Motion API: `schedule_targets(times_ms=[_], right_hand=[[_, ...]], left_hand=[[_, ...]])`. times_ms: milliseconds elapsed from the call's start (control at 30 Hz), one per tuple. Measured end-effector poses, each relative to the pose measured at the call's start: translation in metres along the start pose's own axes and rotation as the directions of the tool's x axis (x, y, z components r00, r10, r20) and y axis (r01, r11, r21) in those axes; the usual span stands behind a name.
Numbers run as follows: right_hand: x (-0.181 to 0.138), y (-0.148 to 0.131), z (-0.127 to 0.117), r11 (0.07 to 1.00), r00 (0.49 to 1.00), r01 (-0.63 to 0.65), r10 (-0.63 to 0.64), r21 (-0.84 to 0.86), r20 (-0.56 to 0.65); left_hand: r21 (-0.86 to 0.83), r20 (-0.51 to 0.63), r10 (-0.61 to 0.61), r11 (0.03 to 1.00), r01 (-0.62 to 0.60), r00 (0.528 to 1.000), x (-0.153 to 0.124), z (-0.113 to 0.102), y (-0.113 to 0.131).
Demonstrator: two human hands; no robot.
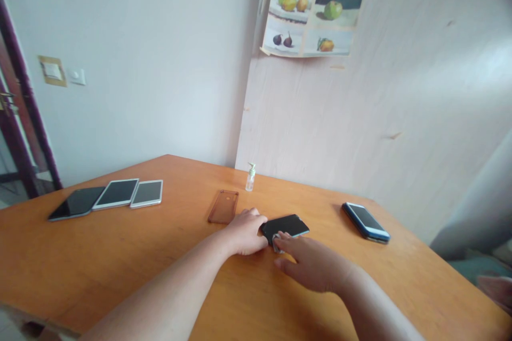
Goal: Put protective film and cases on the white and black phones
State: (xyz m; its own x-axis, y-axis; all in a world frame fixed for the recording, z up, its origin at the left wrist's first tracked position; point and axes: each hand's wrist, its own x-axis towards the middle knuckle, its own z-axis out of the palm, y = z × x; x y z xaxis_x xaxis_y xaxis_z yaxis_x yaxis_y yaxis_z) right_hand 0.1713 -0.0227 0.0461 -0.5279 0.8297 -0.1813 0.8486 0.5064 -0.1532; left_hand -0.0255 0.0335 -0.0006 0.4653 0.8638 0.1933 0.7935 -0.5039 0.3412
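Note:
A black phone (pixel 288 225) lies flat on the wooden table (pixel 120 256) near its middle. My left hand (pixel 246 233) grips the phone's near left end, fingers curled round it. My right hand (pixel 310 262) rests just in front of the phone, its fingertips pressing a small grey cloth (pixel 277 242) against the phone's near edge. Both forearms reach in from the bottom of the view.
A translucent brown phone case (pixel 223 206) lies left of my hands, a small clear pump bottle (pixel 250 177) stands behind it. A blue phone (pixel 366 221) lies at the right. Three devices (pixel 116 193) lie in a row at the far left. A fruit poster (pixel 310 18) hangs on the wall.

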Motion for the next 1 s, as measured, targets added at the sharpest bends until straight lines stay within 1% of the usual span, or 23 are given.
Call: schedule_targets(times_ms=[67,133,167,200,233,267,333,400,433,467,533,600,667,700,767,900,967,1000], right_hand=[[0.006,0.016,-0.001,0.993,0.992,-0.117,0.116,-0.030,-0.039],[0.012,0.029,0.000,0.969,0.969,-0.238,0.232,-0.067,-0.088],[0.015,0.032,0.002,0.957,0.958,-0.277,0.267,-0.084,-0.108],[0.017,0.032,0.004,0.953,0.953,-0.289,0.276,-0.097,-0.123],[0.018,0.030,0.006,0.958,0.958,-0.268,0.254,-0.104,-0.131],[0.019,0.025,0.008,0.971,0.970,-0.219,0.205,-0.100,-0.133],[0.020,0.015,0.013,0.996,0.992,-0.070,0.063,-0.062,-0.114],[0.020,0.011,0.015,0.999,0.996,0.043,-0.043,-0.009,-0.079],[0.020,0.013,0.015,0.998,0.995,0.068,-0.068,-0.002,-0.067],[0.020,0.018,0.015,0.998,0.996,0.066,-0.066,-0.014,-0.063],[0.022,0.034,0.014,0.996,0.997,-0.012,0.005,-0.089,-0.076],[0.025,0.051,0.013,0.975,0.987,-0.144,0.128,-0.170,-0.099],[0.027,0.059,0.013,0.947,0.966,-0.252,0.232,-0.200,-0.119],[0.028,0.058,0.013,0.942,0.960,-0.271,0.250,-0.198,-0.126],[0.029,0.046,0.015,0.959,0.969,-0.228,0.207,-0.168,-0.134],[0.029,0.011,0.021,1.000,0.991,0.006,-0.005,0.007,-0.133],[0.031,0.007,0.023,0.996,0.990,0.054,-0.044,0.073,-0.135],[0.032,0.010,0.024,0.996,0.990,0.041,-0.030,0.075,-0.138]], left_hand=[[0.003,0.002,-0.006,1.000,0.006,1.000,-0.001,-0.001,0.001],[0.002,-0.008,-0.013,1.000,0.013,1.000,-0.001,-0.001,0.003],[0.002,-0.014,-0.015,1.000,0.015,1.000,-0.001,-0.001,0.003],[0.003,-0.019,-0.017,1.000,0.017,1.000,-0.001,-0.001,0.003],[0.004,-0.023,-0.018,1.000,0.018,1.000,-0.001,-0.001,0.003],[0.006,-0.023,-0.018,1.000,0.018,1.000,-0.001,-0.001,0.003],[0.012,-0.026,-0.017,1.000,0.017,1.000,0.000,0.000,0.002],[0.013,-0.039,-0.013,1.000,0.014,0.999,0.000,0.001,0.002],[0.014,-0.043,-0.011,1.000,0.012,0.999,0.000,0.001,0.002],[0.015,-0.044,-0.010,1.000,0.011,0.999,0.000,0.001,0.002],[0.015,-0.043,-0.008,1.000,0.009,0.999,0.000,0.001,0.002],[0.013,-0.040,-0.008,1.000,0.008,0.999,-0.001,0.001,0.002],[0.010,-0.048,-0.010,1.000,0.011,0.999,-0.001,0.002,0.002],[0.010,-0.051,-0.011,1.000,0.012,0.999,0.000,0.002,0.002],[0.013,-0.056,-0.010,1.000,0.011,0.998,0.000,0.003,0.001],[0.026,-0.079,-0.005,1.000,0.007,0.997,0.002,0.006,0.000],[0.024,-0.082,-0.012,1.000,0.014,0.997,0.003,0.007,0.000],[0.018,-0.079,-0.016,1.000,0.017,0.997,0.003,0.007,0.001]])
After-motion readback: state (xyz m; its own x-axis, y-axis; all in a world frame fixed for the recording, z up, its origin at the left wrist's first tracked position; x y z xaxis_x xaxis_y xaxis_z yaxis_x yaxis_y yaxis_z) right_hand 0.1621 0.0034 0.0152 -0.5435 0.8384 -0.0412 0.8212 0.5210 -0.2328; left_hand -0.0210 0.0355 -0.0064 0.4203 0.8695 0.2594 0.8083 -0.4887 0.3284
